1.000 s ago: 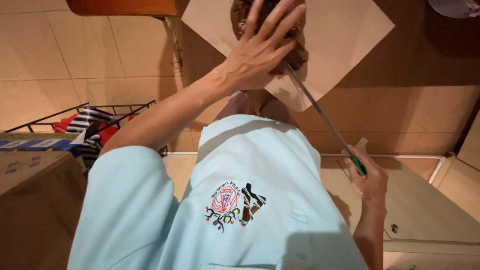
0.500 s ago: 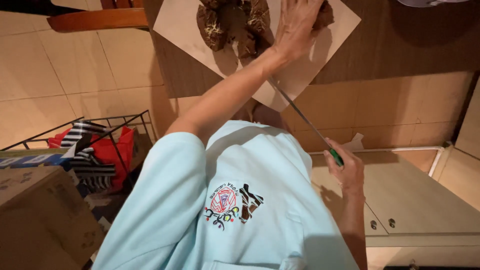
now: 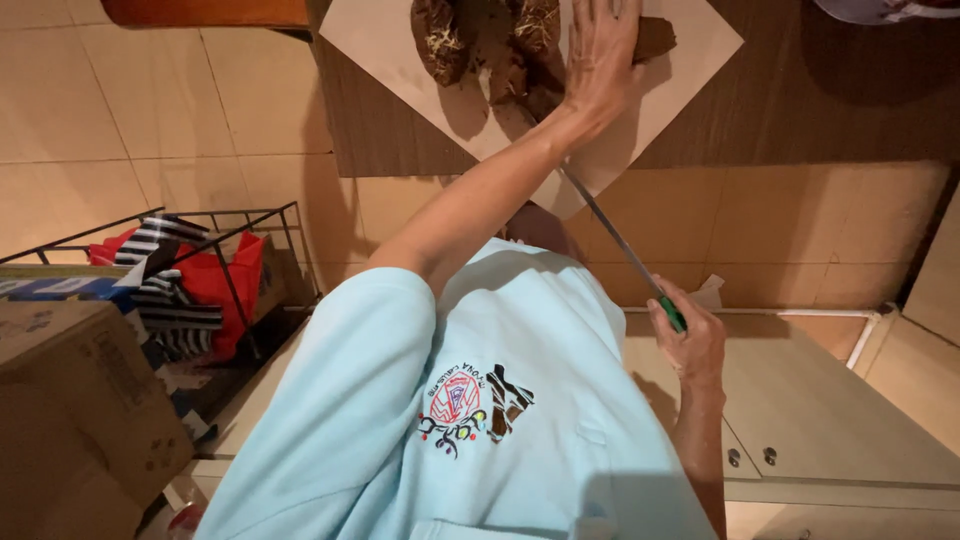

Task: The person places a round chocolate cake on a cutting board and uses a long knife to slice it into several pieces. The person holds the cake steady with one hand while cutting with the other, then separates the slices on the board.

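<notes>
- Brown, fibrous lumps (image 3: 500, 50) lie on a pale sheet (image 3: 680, 80) atop the wooden surface (image 3: 800, 110); they are perhaps a sticky pulp, but the view is too poor to be sure.
- The left hand (image 3: 600, 60) rests flat on them, fingers spread and not closed round anything.
- The right hand (image 3: 690, 345) keeps a closed grip on the green handle of a knife (image 3: 610, 232), its blade pointing toward the lumps.
- The lumps look soft and crumbly, so they are probably best steadied from above.

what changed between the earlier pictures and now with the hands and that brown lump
The left hand slid from lying spread over the brown lump to its right side, so more of the lump shows on the pale board; its fingers rest flat on it. The right hand still grips the green-handled knife, blade angled toward the board as before.
</notes>
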